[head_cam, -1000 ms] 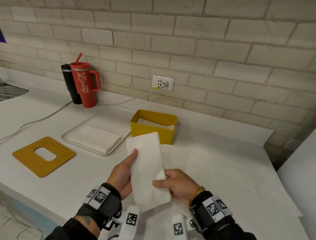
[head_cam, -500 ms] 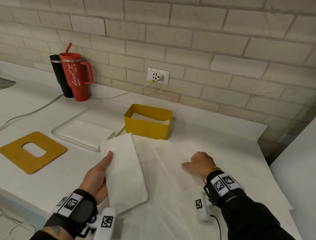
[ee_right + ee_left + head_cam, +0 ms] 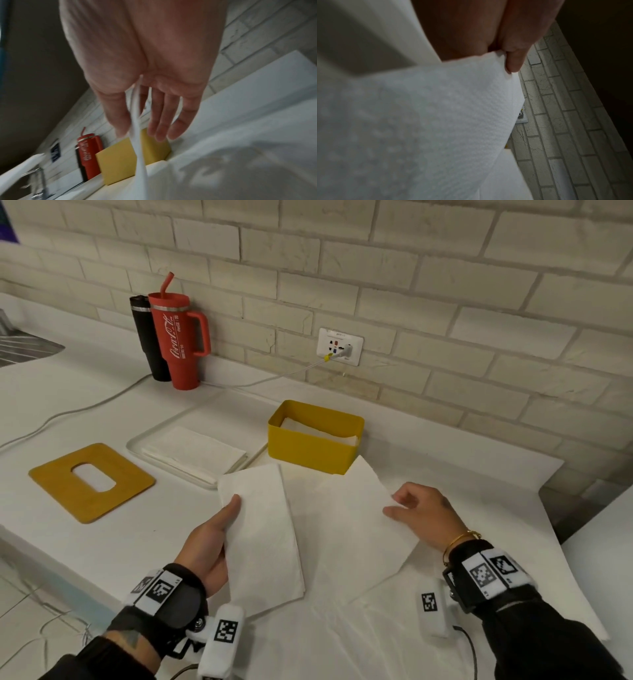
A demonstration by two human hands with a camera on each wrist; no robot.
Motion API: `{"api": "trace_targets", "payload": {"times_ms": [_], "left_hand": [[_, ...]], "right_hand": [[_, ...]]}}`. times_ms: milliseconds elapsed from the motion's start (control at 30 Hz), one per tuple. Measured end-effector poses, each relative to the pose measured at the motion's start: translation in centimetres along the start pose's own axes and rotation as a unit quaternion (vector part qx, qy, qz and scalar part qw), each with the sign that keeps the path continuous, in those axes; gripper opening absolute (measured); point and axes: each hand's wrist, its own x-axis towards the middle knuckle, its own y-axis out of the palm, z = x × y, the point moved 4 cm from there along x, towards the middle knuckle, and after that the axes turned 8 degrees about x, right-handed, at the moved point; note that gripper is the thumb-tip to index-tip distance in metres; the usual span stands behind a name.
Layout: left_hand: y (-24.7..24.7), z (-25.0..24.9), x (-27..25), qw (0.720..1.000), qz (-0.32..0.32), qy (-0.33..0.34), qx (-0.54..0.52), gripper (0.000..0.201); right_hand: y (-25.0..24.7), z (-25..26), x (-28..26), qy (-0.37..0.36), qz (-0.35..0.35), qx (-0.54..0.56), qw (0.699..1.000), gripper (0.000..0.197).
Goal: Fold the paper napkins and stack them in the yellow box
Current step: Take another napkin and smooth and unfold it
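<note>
Napkin [image 3: 436,121] weave in left-wrist view

The white counter [image 3: 113,529] runs along the brick wall. On it sit a yellow box [image 3: 310,444], a flat white tray [image 3: 191,419], a brown mat with a hole [image 3: 113,487], a red cup [image 3: 176,340] touching a black cup [image 3: 145,337], and a white cord [image 3: 68,414]. A big white paper sheet [image 3: 394,638] lies flat at the near edge.

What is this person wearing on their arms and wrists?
Both hands are bare. Black sleeves cover both arms. Each wrist carries a black band with white square-patterned tags and a white padded camera pod. The right wrist has a thin gold bangle, and a dark cable trails from its pod.
</note>
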Motion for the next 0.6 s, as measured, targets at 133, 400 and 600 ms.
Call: {"api": "trace_targets", "payload": {"times_ms": [133, 400, 600], "left_hand": [[0.5, 0.2, 0.0, 1.000, 0.005, -0.009, -0.003, 0.036], [1.0, 0.2, -0.1, 1.000, 0.020, -0.012, -0.019, 0.037], [1.3, 0.4, 0.0, 0.999, 0.033, -0.024, -0.016, 0.040]], "right_hand": [[3.7, 1.5, -1.7, -0.026, 0.148, 0.004, 0.989, 0.017], [5.9, -0.3, 0.5, 0.071, 0.053, -0.053, 0.995, 0.029], [8.0, -1.4, 1.6, 0.117, 0.048, -0.059, 0.990, 0.044]]}}
